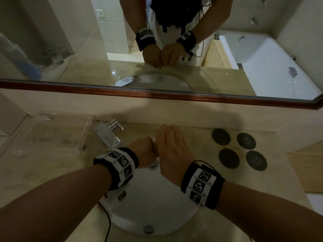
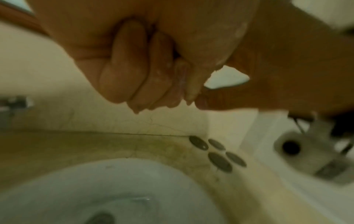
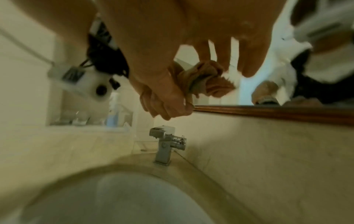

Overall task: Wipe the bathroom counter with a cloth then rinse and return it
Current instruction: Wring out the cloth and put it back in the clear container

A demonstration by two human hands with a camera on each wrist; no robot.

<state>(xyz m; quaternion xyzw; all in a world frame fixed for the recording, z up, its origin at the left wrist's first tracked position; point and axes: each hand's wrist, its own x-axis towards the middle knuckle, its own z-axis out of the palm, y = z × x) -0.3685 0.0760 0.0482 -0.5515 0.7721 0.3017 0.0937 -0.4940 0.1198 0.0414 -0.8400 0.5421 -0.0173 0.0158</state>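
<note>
Wringing one cloth (image 3: 206,78), two hands

Dim, yellowish light throughout. Noted a wood-framed mirror (image 1: 192,97) just beyond the grip, running across the wall. Saw a beige stone backsplash (image 1: 122,105) under the mirror, past the grip. Caught a white bathtub (image 1: 262,58) and pale tiled walls (image 1: 108,32) as reflections, above and beyond the grip. Logged a white basin (image 1: 157,206) directly below the grip, a chrome tap (image 1: 108,133) close on its left and a clear tray (image 1: 52,133) further left. Spotted four dark round discs (image 1: 229,158) to the right, with a wood panel (image 1: 305,172) beyond them.
</note>
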